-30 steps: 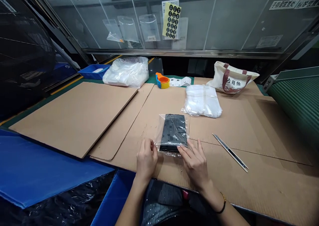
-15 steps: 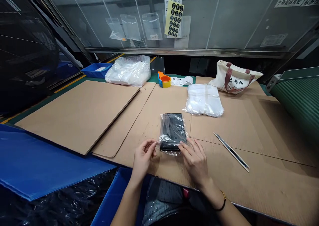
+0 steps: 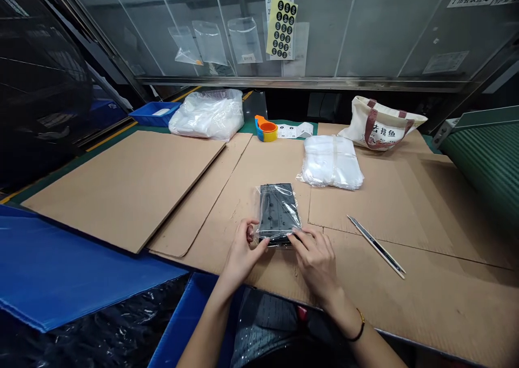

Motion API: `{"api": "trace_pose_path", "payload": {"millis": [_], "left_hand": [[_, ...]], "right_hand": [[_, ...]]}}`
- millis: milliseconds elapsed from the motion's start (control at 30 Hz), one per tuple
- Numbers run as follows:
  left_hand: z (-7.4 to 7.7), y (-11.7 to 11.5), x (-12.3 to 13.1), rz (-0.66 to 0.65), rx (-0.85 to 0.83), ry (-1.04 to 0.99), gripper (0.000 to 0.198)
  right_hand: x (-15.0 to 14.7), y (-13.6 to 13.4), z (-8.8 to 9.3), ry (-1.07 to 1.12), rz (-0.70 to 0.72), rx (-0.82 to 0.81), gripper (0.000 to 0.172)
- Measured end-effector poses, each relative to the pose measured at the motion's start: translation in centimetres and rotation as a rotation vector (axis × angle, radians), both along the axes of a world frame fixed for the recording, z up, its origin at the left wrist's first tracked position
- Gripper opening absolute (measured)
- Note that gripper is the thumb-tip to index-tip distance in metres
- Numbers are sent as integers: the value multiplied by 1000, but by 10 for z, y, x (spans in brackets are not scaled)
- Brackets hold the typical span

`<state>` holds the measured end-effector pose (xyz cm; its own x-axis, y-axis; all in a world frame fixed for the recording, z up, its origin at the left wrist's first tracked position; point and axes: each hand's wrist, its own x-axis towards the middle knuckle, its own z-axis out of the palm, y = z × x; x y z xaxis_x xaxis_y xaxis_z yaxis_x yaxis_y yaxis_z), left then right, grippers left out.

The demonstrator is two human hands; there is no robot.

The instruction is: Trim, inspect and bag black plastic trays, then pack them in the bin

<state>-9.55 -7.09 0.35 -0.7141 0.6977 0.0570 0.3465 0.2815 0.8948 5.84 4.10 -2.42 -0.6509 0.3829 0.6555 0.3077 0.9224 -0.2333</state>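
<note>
A flat black rectangular part (image 3: 278, 208) lies inside a clear plastic bag (image 3: 256, 203) on the cardboard, with the bag's near end between my hands. At the bag's near left corner, my left hand (image 3: 243, 252) curls its fingers around the edge, thumb along the front. My right hand (image 3: 314, 254) presses its fingertips on the near right corner of the bagged part. A stack of clear plastic bags (image 3: 332, 162), held by a band, lies beyond to the right. A slim utility knife (image 3: 377, 247) rests on the cardboard right of my right hand.
Cardboard sheets (image 3: 125, 184) are stacked at the left. Along the back stand a blue tray (image 3: 152, 114), a white plastic bundle (image 3: 208, 114), an orange-and-blue tape dispenser (image 3: 266, 129), a paper strip (image 3: 295, 131) and a canvas bag (image 3: 381, 125). A green ribbed conveyor (image 3: 486, 157) borders the right.
My left hand has moved from pinching the bag's loose edge to wrapping around its near left corner. The bagged part has shifted slightly left. My right hand stays at the right corner.
</note>
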Motion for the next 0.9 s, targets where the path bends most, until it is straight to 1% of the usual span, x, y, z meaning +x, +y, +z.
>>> {"api": "trace_pose_path", "payload": {"millis": [133, 200, 300, 367, 500, 600, 633, 700, 767, 833, 900], "left_hand": [[5, -1, -5, -92, -22, 24, 37], [4, -3, -7, -90, -16, 70, 34], [-1, -3, -10, -56, -10, 152, 26], [-5, -1, -10, -33, -33, 228, 19], [-7, 6, -9, 41, -152, 422, 20], [-7, 10, -8, 116, -294, 577, 17], [-7, 10, -8, 139, -314, 626, 15], [-6, 7, -7, 163, -275, 708, 17], [-5, 2, -3, 161, -179, 757, 18], [-3, -6, 3, 150, -109, 775, 13], [0, -14, 11, 136, -83, 750, 12]], "right_hand": [[0, 2, 3, -10, -15, -18, 23], [0, 2, 5, -33, -26, -20, 29], [-1, 1, 5, -90, -42, -16, 40], [-1, 1, 4, -119, -47, -18, 43], [-2, 1, 3, -126, -37, -2, 43], [-2, 1, 3, -121, -19, 0, 37], [-2, 1, 3, -121, -14, -2, 35], [-2, 1, 2, -122, -16, -8, 32], [-2, 1, 1, -119, -33, -22, 31], [-4, -1, 0, -111, -51, -38, 31], [-8, -3, 0, -107, -57, -45, 32]]}}
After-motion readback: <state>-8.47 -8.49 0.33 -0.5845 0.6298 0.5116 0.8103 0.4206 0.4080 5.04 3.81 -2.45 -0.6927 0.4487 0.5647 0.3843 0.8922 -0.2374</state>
